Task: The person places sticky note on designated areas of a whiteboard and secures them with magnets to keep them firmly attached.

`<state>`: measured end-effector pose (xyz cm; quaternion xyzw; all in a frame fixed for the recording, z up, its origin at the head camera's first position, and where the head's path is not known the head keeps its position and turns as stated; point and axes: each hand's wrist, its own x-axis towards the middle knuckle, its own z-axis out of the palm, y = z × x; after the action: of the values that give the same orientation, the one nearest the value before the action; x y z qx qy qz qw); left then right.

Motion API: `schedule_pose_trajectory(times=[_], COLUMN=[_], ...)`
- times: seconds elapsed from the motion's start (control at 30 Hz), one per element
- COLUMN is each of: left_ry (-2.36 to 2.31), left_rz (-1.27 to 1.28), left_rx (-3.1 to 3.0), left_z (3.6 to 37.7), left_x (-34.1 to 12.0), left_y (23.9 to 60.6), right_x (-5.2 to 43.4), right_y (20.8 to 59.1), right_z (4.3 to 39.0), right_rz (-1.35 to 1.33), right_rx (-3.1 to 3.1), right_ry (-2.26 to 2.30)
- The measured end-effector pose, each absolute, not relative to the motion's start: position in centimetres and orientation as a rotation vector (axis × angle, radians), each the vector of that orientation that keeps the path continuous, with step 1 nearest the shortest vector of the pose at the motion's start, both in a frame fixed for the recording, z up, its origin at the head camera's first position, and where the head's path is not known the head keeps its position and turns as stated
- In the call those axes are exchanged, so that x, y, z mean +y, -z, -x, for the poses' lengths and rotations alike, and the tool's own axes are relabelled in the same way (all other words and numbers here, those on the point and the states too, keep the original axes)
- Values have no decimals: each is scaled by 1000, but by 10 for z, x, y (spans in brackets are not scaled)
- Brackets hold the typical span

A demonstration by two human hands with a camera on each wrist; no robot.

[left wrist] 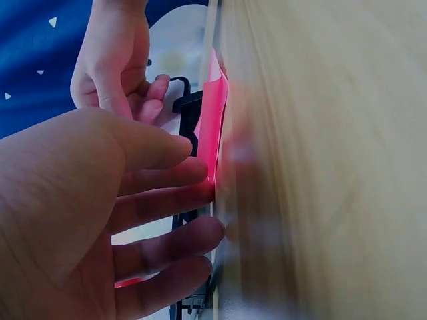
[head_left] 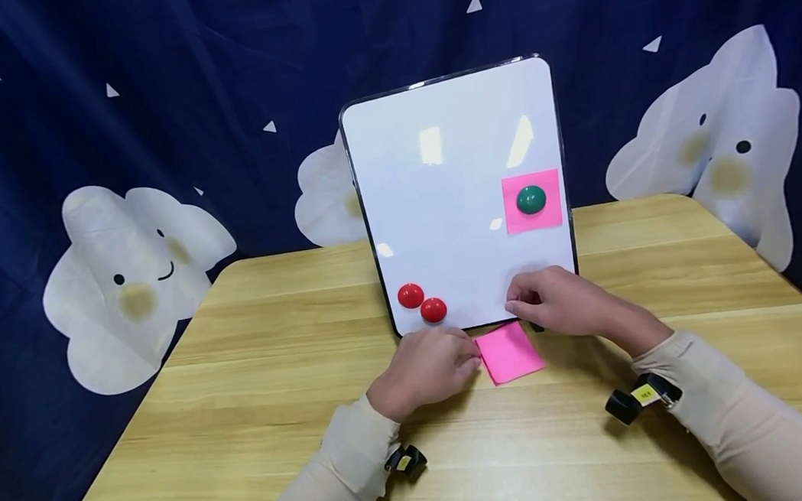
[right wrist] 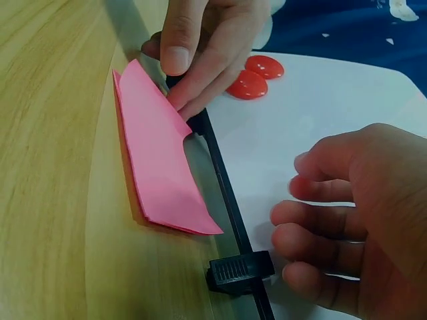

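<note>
Wooden table, light grain, set before a dark blue backdrop printed with white cloud faces. Standing on it, leaning back: one small whiteboard with a black frame, its lower edge resting on the tabletop on black clip feet. On the board: two red dome magnets, touching one another, near the lower left corner; one green dome magnet near the right edge, pinning a single pink note to the board. On the table just in front of the board's lower edge: a pad of pink sticky notes, lying flat, its upper sheets lifted slightly at the corner nearest the left hand. Left hand: resting on the table just left of the pad, fingers extended and close together, the tips touching the pad's edge and corner beside the board frame; whether they pinch a sheet or only press it cannot be told. Right hand: hovering at the board's lower right area, just above and behind the pad, fingers loosely curled toward the white surface with nothing visibly held between them. Both arms in beige sleeves, each wrist carrying a small black camera unit.
</note>
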<state>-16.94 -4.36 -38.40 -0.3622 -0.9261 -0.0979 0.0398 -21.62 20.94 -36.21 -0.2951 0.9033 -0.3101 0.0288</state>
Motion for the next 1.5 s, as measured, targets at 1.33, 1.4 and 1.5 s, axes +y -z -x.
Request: schedule_pose_trajectory(times=[1.33, 1.4, 1.5], left_ry=[157, 157, 181], left_rz=[1350, 1363, 1384], left_rx=[-2818, -2807, -2794], left_z=[171, 171, 172], left_x=[-48, -49, -50], left_y=[386, 386, 386], right_x=[198, 197, 196], right_y=[364, 363, 363], right_z=[197, 197, 196], right_rz=[901, 871, 854], right_rx=[2603, 2603, 2603], right_ry=[493, 485, 477])
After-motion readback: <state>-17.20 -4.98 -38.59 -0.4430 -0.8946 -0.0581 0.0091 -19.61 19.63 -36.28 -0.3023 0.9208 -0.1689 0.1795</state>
